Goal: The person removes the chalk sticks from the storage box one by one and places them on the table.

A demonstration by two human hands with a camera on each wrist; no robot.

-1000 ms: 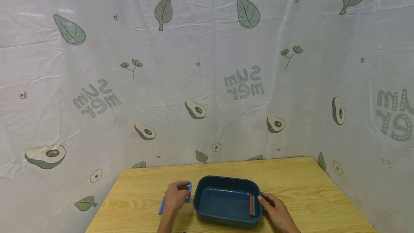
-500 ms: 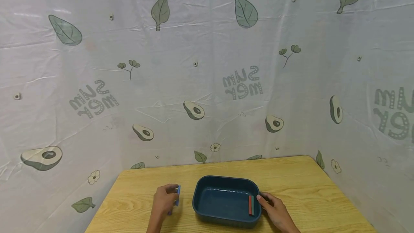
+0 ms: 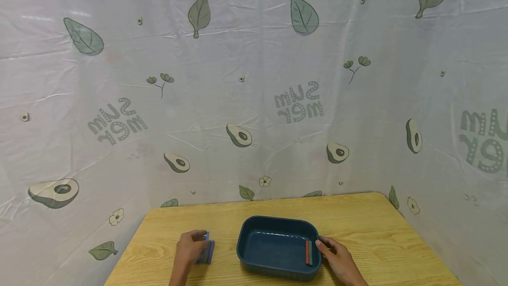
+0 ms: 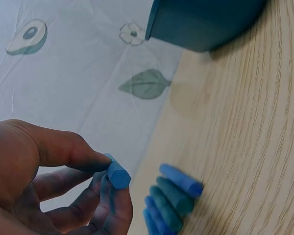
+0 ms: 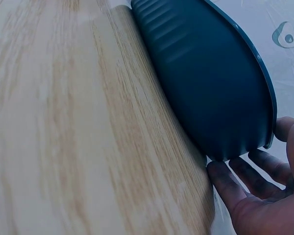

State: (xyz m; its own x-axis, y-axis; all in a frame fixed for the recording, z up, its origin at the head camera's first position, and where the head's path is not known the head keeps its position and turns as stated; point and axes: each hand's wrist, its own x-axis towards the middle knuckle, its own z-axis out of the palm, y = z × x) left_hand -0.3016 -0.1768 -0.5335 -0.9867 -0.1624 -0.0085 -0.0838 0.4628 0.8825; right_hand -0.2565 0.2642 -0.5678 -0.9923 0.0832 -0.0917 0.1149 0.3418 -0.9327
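Observation:
My left hand [image 3: 189, 250] is over the table's left part, left of a dark blue tub [image 3: 278, 272]. Between thumb and fingers it pinches a light blue chalk stick [image 4: 118, 177], raised above the wood in the left wrist view. Several more chalk sticks lie side by side beneath it, among them a blue one [image 4: 181, 180] and a green one [image 4: 174, 195]. My right hand [image 3: 339, 259] grips the tub's right end, thumb at the rim and fingers [image 5: 257, 181] against the outside. Inside the tub, a red chalk stick [image 3: 307, 253] and a green chalk stick [image 3: 311, 253] lie along the right wall.
The wooden table [image 3: 357, 215] reaches back to a pale sheet [image 3: 262, 100] printed with leaves and avocados. This sheet hangs behind the table and at both sides. Bare wood shows between the row of sticks and the tub.
My left hand has moved left, away from the tub, with the light blue chalk stick in its fingers. More of the row now shows beside it. The right hand and tub stay put.

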